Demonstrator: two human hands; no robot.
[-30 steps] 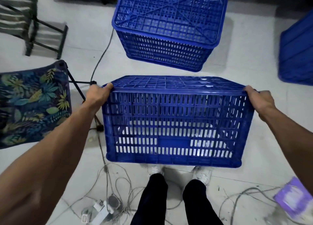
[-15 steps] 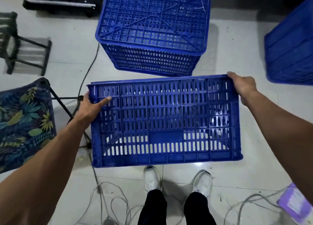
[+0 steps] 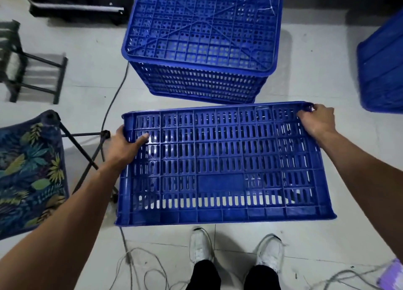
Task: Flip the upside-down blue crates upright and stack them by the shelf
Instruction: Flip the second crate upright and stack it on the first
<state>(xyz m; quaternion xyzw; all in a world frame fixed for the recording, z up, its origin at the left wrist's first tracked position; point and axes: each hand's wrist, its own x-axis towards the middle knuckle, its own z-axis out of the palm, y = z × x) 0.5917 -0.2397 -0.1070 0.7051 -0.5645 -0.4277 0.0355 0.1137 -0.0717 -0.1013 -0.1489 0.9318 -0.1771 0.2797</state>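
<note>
I hold a blue slotted crate [image 3: 222, 165] in front of my legs, tipped so one long slotted side faces up at me. My left hand [image 3: 123, 150] grips its left end, thumb pressed on the slots. My right hand [image 3: 316, 120] clasps the far right corner. Behind it a second blue crate [image 3: 202, 40] stands upside down on the floor, its gridded base facing up. A third blue crate [image 3: 383, 71] shows partly at the right edge.
A folding stool with a leaf-print seat [image 3: 28, 171] stands at my left, a dark metal stool [image 3: 28, 71] farther back. A black case [image 3: 78, 3] lies along the top left. Cables [image 3: 139, 265] trail over the white floor by my shoes [image 3: 235, 249]. A purple item [image 3: 392, 276] sits bottom right.
The crate has rotated from upside down on the floor onto its side, its long wall now facing me. Both hands stayed on its ends. The view shifted slightly.
</note>
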